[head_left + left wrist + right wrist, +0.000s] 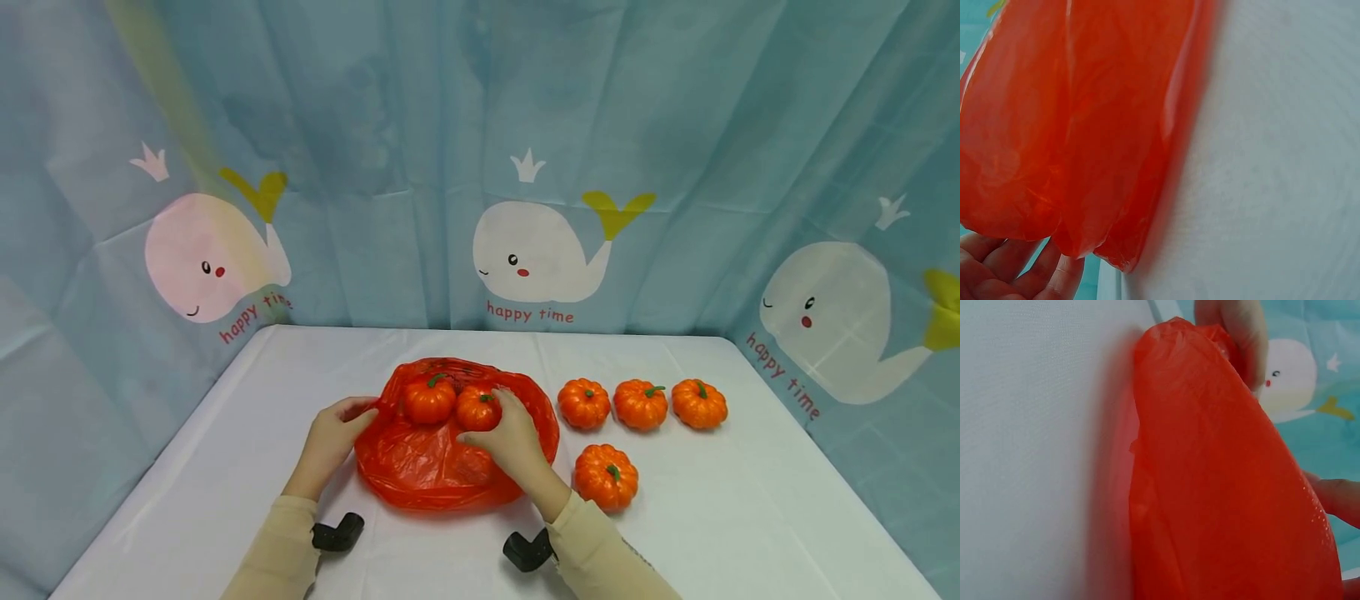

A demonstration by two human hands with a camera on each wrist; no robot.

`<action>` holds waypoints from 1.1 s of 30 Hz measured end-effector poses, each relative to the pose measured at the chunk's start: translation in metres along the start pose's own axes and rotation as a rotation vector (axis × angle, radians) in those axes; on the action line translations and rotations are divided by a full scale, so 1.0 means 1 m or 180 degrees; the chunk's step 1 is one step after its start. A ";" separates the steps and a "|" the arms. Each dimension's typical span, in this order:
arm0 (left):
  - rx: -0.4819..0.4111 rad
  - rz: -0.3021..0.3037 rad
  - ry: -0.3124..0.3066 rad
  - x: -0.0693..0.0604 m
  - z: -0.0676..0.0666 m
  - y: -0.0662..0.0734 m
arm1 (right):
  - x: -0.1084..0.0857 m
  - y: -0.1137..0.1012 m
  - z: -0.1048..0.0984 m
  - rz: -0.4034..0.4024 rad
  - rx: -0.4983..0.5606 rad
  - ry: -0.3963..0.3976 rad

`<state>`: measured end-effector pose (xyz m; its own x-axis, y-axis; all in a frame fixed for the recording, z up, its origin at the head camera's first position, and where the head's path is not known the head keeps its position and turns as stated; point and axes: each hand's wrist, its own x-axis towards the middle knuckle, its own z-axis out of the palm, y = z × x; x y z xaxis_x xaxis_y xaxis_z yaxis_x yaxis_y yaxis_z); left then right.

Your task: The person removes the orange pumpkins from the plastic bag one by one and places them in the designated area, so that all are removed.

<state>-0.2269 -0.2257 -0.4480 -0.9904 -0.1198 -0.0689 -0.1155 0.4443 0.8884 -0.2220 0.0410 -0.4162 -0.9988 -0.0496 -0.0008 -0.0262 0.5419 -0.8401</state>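
Observation:
A red plastic bag lies spread open on the table, with two small orange pumpkins inside, the left one and the right one. My right hand holds the right pumpkin between thumb and fingers, inside the bag's rim. At the bag's left rim my left hand pinches the plastic. In the left wrist view the bag hides part of the fingers of my left hand. The bag's side covers most of the right wrist view.
Right of the bag, three pumpkins stand in a row, and another pumpkin sits nearer the front. A white cloth covers the table. Behind it hangs a blue curtain with whales.

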 end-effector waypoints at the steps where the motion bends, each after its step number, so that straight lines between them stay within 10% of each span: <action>1: -0.0004 0.0000 0.0001 0.000 0.000 0.000 | 0.000 0.000 0.000 0.0004 0.0004 -0.0005; 33: -0.0007 0.0010 -0.0029 -0.001 0.001 -0.001 | 0.010 0.004 0.027 0.0176 -0.0118 0.0447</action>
<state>-0.2262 -0.2250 -0.4488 -0.9914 -0.1103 -0.0702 -0.1123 0.4427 0.8896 -0.2311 0.0195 -0.4343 -0.9947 0.0976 0.0317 0.0300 0.5712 -0.8203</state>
